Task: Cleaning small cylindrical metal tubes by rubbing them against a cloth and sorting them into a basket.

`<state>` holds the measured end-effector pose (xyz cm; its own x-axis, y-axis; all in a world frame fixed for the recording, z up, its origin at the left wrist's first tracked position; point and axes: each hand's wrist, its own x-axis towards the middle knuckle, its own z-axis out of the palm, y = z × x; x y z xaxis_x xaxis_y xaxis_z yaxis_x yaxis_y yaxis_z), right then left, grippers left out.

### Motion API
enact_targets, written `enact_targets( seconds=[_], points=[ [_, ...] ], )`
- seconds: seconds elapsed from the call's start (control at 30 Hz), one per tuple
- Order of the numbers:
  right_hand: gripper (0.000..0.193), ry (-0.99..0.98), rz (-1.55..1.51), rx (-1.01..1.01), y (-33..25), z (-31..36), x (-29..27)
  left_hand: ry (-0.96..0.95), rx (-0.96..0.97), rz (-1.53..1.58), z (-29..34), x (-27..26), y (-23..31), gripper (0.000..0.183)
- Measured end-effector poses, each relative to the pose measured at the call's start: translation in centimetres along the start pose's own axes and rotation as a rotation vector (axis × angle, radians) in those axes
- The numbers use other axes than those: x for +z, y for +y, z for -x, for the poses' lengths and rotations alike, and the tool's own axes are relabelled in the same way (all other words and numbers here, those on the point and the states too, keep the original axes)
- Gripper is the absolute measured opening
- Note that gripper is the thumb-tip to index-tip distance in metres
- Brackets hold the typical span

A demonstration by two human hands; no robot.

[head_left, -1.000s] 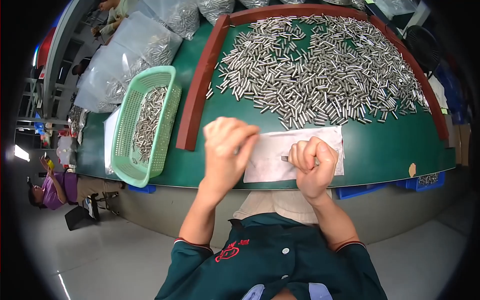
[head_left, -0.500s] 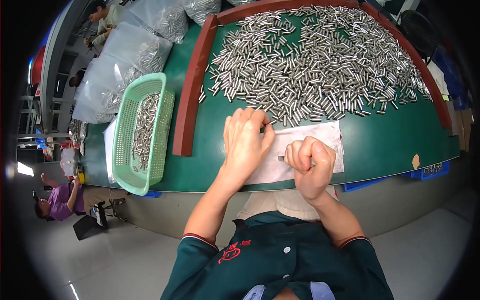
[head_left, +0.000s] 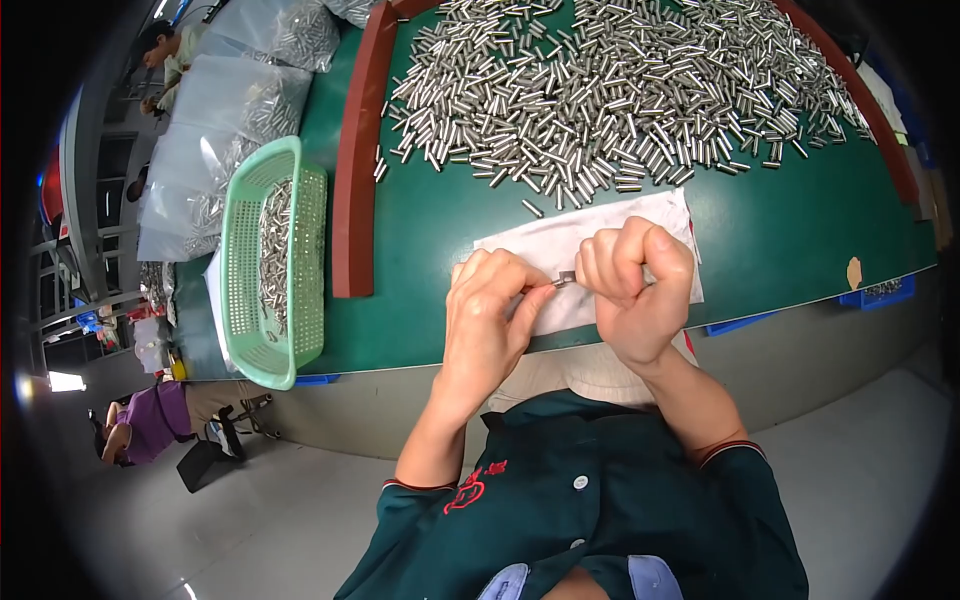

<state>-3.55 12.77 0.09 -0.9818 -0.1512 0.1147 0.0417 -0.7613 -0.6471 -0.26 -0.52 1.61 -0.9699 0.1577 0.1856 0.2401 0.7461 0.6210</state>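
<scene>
My left hand (head_left: 488,305) pinches a small metal pin (head_left: 557,283) between thumb and fingertips; most of the pin is covered. My right hand (head_left: 640,285) is closed in a fist around a flat dark grey metal piece (head_left: 568,276), and only its end sticks out toward the left hand. Pin and grey piece meet or nearly meet; I cannot tell if they touch. Both hands are above a whitish cloth (head_left: 600,218) on the green table. Beyond them spreads a wide heap of shiny metal pins (head_left: 620,105), with one loose pin (head_left: 532,208) on its near side.
Red-brown rails (head_left: 355,190) border the heap. Left of them stands a pale green mesh basket (head_left: 297,240) partly filled with pins. Clear plastic bags (head_left: 235,95) of pins lie farther left. A blue bin (head_left: 880,292) sits under the table's right edge. Other people are at the far left.
My left hand has come back from the heap's near edge with a pin, toward the grey piece. My right fist has risen slightly. The whole view has shifted.
</scene>
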Motion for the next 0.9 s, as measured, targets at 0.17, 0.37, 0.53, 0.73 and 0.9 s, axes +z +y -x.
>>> enact_targets(
  seconds=[0.17, 0.37, 0.53, 0.73, 0.9],
  points=[
    [0.038, -0.004, -0.03, -0.04, -0.2, 0.1, -0.4, 0.021, 0.033, -0.065, 0.1, 0.3, 0.2, 0.009],
    [0.038, -0.014, -0.082, 0.005, -0.5, -0.3, -1.0, 0.025, 0.022, -0.103, -0.1, 0.4, 0.3, 0.009],
    [0.038, -0.022, -0.093, 0.01, -0.7, -0.7, -0.9, 0.033, 0.035, -0.094, -0.6, 0.5, 0.4, 0.01],
    [0.011, -0.442, 0.853, -0.749, -3.9, -0.3, -0.2, 0.031, 0.054, -0.102, -0.2, 0.4, 1.1, 0.009],
    [0.015, -0.591, 1.288, -0.688, -3.2, 1.0, -1.2, 0.095, 0.057, -0.08, 1.3, 0.8, 1.1, 0.011]
  ],
)
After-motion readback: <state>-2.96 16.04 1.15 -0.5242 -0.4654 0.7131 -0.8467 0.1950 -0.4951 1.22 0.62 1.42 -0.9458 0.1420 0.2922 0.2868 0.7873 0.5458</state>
